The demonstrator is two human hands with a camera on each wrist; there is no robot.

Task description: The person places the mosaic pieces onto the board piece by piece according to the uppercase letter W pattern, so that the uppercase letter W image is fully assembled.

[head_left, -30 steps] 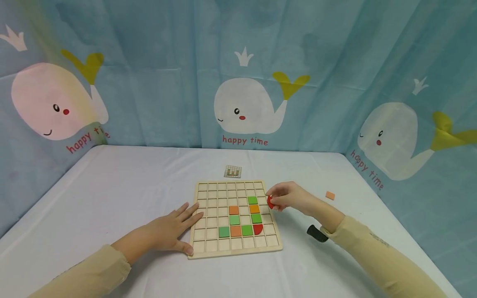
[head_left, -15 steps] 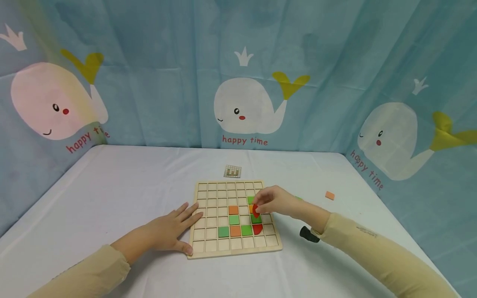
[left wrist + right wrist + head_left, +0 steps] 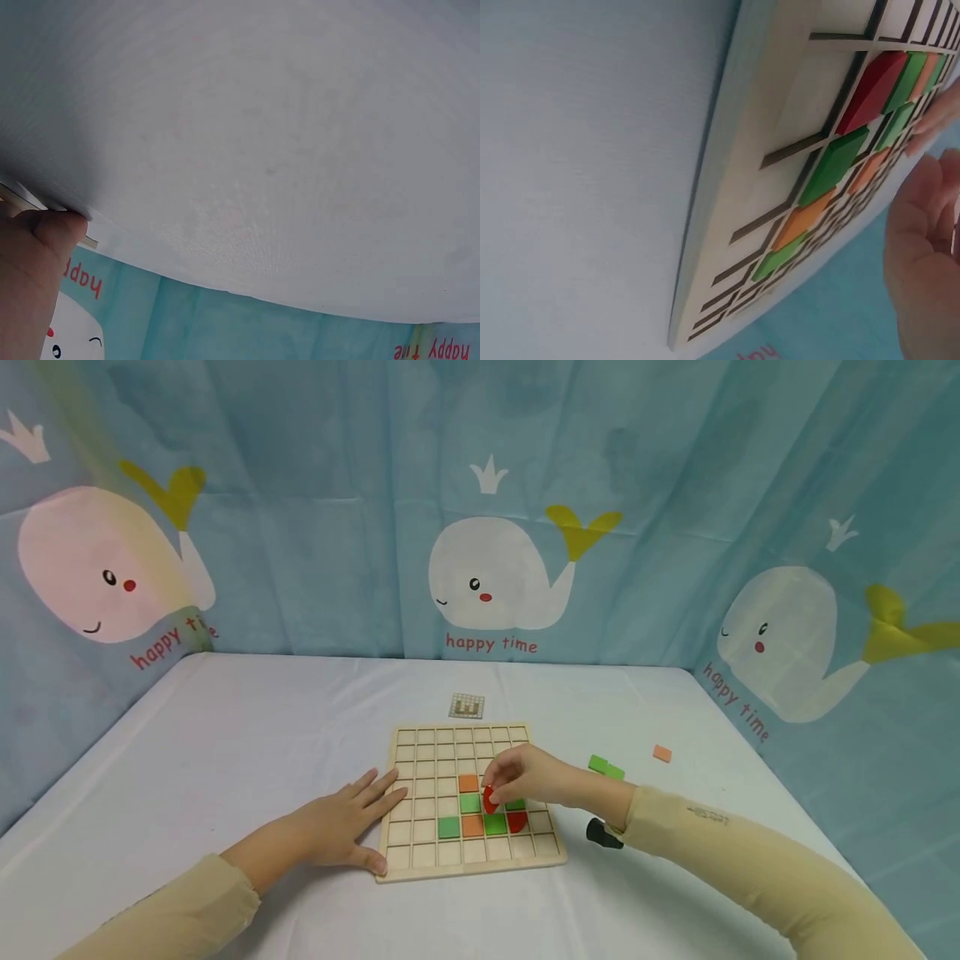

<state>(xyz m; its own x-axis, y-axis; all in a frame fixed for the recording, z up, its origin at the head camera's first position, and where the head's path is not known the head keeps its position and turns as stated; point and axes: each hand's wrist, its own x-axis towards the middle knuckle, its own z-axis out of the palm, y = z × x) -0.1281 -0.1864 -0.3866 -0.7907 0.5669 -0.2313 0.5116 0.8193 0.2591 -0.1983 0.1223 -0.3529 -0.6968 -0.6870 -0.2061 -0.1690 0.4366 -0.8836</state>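
A wooden grid board (image 3: 401, 853) lies on the table, with green squares (image 3: 448, 827), orange squares (image 3: 472, 825) and a red round-edged tile (image 3: 517, 822) in its cells. My left hand (image 3: 333, 822) rests along the board's left edge, fingers spread over the frame and thumb at the near corner. Over the right-middle cells, my right hand (image 3: 528, 774) pinches another red tile with a curved edge (image 3: 489, 799), held on its side close above the board. That hand hides some tiles beneath it. In the right wrist view, the right hand (image 3: 922, 247) shows at the right border.
Beyond the board lies a small pattern card (image 3: 467, 706). Two green tiles (image 3: 606, 767) and an orange tile (image 3: 662, 753) lie loose on the white table to the right. A black strap (image 3: 603, 833) shows by the right cuff. A whale-print curtain (image 3: 337, 527) stands behind.
My right hand has carried the red tile leftward from the board's right edge to over its middle-right cells. The loose green tiles have come into view. The left hand has stayed in place.
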